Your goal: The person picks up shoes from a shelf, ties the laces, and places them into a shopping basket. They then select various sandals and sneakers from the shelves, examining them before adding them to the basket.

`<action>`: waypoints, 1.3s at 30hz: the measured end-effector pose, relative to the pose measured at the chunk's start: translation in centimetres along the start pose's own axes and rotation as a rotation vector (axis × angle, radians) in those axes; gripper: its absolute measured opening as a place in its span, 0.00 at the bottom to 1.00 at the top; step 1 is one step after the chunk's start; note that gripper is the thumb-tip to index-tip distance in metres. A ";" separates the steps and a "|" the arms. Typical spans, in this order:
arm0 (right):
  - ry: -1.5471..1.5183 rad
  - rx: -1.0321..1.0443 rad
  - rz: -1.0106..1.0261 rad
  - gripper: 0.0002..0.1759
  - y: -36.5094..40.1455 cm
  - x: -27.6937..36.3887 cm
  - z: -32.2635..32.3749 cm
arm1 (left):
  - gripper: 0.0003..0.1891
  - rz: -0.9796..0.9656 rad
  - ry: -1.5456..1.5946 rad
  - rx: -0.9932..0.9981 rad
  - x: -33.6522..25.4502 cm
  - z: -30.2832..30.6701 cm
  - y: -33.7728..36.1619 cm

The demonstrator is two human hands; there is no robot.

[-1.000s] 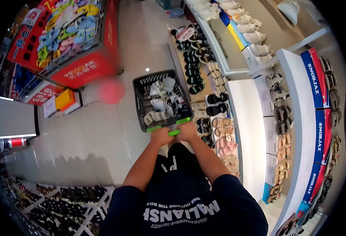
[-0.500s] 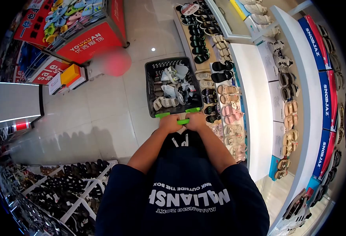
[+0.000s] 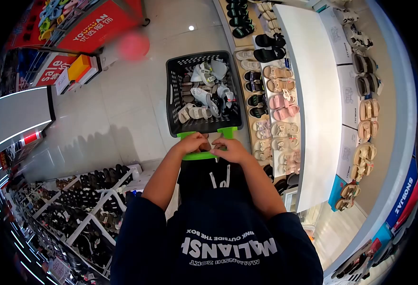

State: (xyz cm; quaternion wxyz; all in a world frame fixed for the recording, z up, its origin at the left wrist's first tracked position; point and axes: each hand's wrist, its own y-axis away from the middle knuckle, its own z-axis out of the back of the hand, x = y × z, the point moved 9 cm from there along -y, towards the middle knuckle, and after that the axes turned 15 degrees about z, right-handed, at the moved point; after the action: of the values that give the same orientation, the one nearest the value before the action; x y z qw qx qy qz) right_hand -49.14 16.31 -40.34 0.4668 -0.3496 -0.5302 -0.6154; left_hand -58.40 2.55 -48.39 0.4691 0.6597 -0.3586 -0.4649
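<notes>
A dark grey perforated shopping basket [image 3: 172,102] with a green handle [image 3: 199,156] stands on the floor in front of me. Inside lie several pale and brown shoes and sandals, among them a beige sandal [image 3: 194,114]. My left hand [image 3: 194,143] is over the left part of the handle with its fingers curled inward; what they hold, if anything, is hidden. Opposite it, my right hand [image 3: 231,150] has its thumb and fingers apart, the thumb close to the right end of the handle bar. The two hands face each other within the handle loop.
Display steps with rows of sandals [image 3: 278,78] run along the right, beside a white shelf panel [image 3: 313,99] and shoe boxes [image 3: 354,107]. A shoe rack [image 3: 87,204] stands at lower left, a red sale bin [image 3: 99,26] at upper left, a grey counter [image 3: 16,114] at left.
Both hands have come off the grip bar and moved apart, now inside the handle loop. The handle shows more fully. The basket appears larger and nearer, and the shelves have shifted in view.
</notes>
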 end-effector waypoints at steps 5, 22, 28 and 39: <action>-0.578 -0.016 -0.358 0.22 0.6 -6.8 -1.8 | 0.26 0.264 -0.246 0.112 3.9 -6.5 -2.2; 0.693 -0.076 -0.456 0.40 -7.2 -27.5 -2.6 | 0.33 0.280 0.090 -0.548 8.1 -4.4 -25.7; 0.783 -0.099 -0.433 0.20 -8.9 -28.1 -1.4 | 0.27 0.172 0.099 -0.605 8.0 -3.2 -26.3; 0.818 -0.161 -0.090 0.33 -6.5 -13.0 2.8 | 0.18 -0.005 0.505 -0.029 7.2 -1.8 -16.6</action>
State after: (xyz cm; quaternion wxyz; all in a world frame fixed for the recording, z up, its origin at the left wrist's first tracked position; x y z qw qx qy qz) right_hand -51.26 21.77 -53.96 0.5826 -0.0883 -0.2663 -0.7628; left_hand -53.88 1.57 -66.00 0.5519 0.7491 -0.2218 -0.2916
